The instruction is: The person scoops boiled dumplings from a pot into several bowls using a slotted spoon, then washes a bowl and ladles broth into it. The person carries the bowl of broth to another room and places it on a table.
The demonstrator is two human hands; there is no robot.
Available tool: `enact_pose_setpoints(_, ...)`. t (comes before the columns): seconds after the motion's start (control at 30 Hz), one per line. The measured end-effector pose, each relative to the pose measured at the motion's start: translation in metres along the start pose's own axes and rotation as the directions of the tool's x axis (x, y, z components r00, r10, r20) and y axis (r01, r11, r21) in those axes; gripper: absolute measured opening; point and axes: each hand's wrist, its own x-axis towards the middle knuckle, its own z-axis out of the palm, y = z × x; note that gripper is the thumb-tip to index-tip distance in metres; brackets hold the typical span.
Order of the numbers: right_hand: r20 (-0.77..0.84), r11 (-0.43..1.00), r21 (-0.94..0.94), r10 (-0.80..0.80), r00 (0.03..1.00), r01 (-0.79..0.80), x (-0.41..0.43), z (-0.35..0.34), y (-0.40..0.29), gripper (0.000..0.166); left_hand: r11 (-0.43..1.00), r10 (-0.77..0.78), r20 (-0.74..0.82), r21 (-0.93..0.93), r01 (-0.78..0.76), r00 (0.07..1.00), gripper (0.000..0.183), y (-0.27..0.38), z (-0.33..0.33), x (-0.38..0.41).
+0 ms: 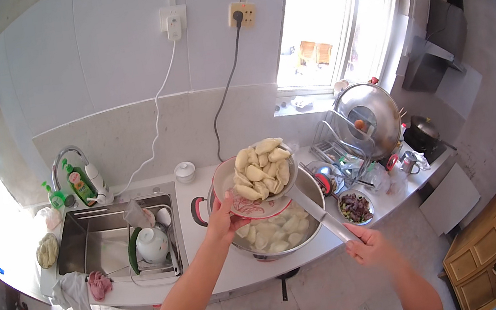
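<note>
My left hand [225,218] grips the near rim of a white plate [256,209] with a red edge and a red pattern. Above that plate sits the bowl of a metal strainer ladle, heaped with boiled dumplings [263,169]. The ladle's long flat handle [316,209] runs down to the right, where my right hand [367,243] is closed around its end. Beneath both is a wide steel pot [306,240] with black-and-red handles. More dumplings [277,235] lie in its cloudy water; the plate and ladle hide the pot's far part.
To the left, a steel sink [107,241] holds an upturned bowl [152,245] and a cucumber [133,251]. A lidded white cup [184,172] stands behind the pot. On the right are a plate of dark food [356,206], a dish rack [336,134] and a large metal lid [378,106].
</note>
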Motion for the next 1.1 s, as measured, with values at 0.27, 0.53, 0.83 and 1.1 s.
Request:
enact_pose_setpoints(0.27,0.004,0.595,-0.757,-0.409,0.913,0.27,0.0,0.014,0.005,0.046,0.999,-0.011,-0.024,-0.044,0.01,1.0,0.042,-0.01,-0.018,-0.006)
enact_pose_setpoints(0.53,0.033,0.219,-0.959,-0.546,0.837,0.181,0.009,0.025,0.028,0.052,0.992,0.022,0.018,-0.121,-0.02,1.0,0.044,-0.006,-0.03,-0.012)
enact_pose_setpoints(0.83,-0.1,0.965,0.195,-0.158,0.982,0.175,0.034,0.03,0.043,0.027,0.993,-0.022,-0.018,-0.12,0.02,1.0,0.055,0.002,-0.05,-0.024)
enact_pose_setpoints(1.1,-0.071,0.726,0.669,-0.15,0.986,0.158,0.096,0.1,0.049,0.032,0.976,-0.069,0.01,-0.205,0.069,0.998,0.056,0.003,-0.03,-0.069)
